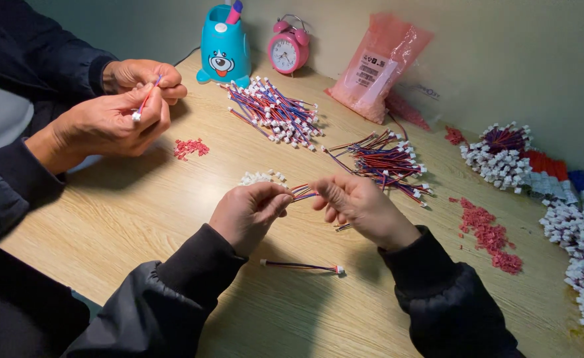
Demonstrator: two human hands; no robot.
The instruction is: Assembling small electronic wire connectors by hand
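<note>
We pinch a short red-and-blue wire lead (302, 192) taut between our left hand (249, 212) and right hand (358, 207), both closed on it, steadying its ends, with the loose wire pile (381, 161) at one o'clock.

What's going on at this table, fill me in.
The person's left hand and right hand hold a short bundle of red and blue wires between them. One finished wire lead lies on the wooden table. A co-worker's hands pinch another wire beside piles of leads.
</note>
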